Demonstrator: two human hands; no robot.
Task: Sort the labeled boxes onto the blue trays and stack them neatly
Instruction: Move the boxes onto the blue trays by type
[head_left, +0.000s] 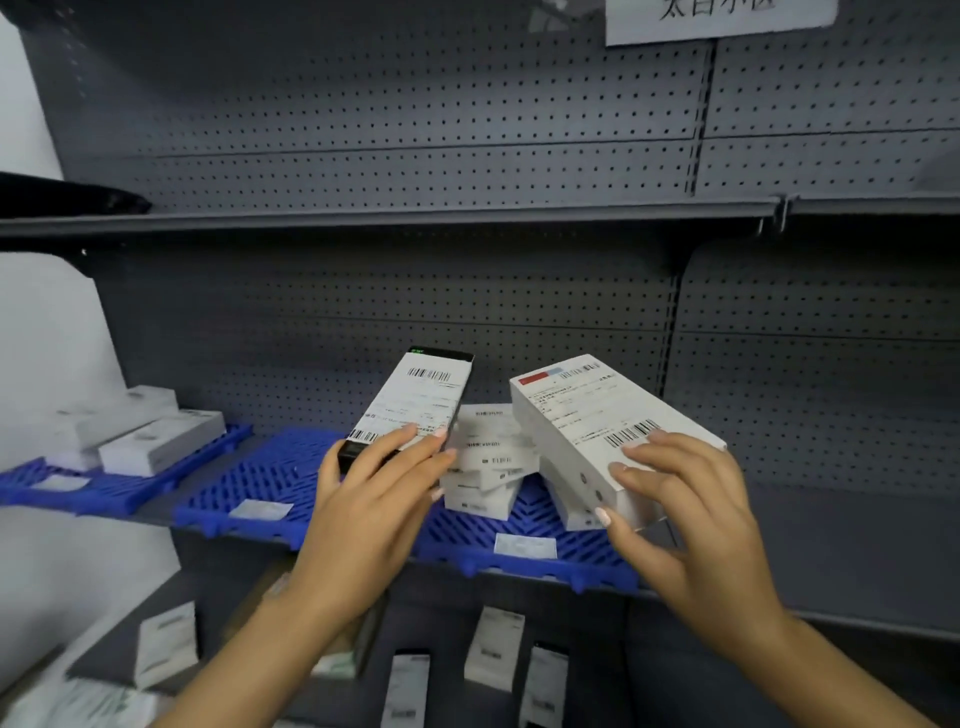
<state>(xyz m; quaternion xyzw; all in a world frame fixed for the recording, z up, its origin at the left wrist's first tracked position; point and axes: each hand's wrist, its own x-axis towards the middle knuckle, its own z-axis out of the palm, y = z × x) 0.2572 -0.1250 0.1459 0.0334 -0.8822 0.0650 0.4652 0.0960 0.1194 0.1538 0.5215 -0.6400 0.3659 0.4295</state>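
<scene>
Left hand (371, 486) grips a black box (410, 405) with a white barcode label on its face, fingers curled over the near end, box tilted up and away above the middle tray (244, 480). Right hand (691, 512) grips a white box (597, 426) by its near end, thumb on the side, fingers on the labeled top; that box is also tilted, far end raised. Both held boxes are off the trays, well above the shelf (857, 551).

Between the two hands sits a stack (488, 462) of white boxes on the right tray (519, 564), layers skewed, not squared up. Another white box lies just behind the right hand's box, low on the same tray; cannot tell whether it touches the stack.

Three blue slatted trays sit side by side on the grey shelf. Left tray (104, 488) carries a few white boxes (156, 441) in a low pile at its back. Each tray has a small white tag near its front edge.

Grey pegboard (415, 104) backs the shelving. A white paper sign (722, 18) hangs at the top, text cut off. Below the shelf, blurred loose boxes (493, 649) stand and lie about, white and black, labels facing up.
</scene>
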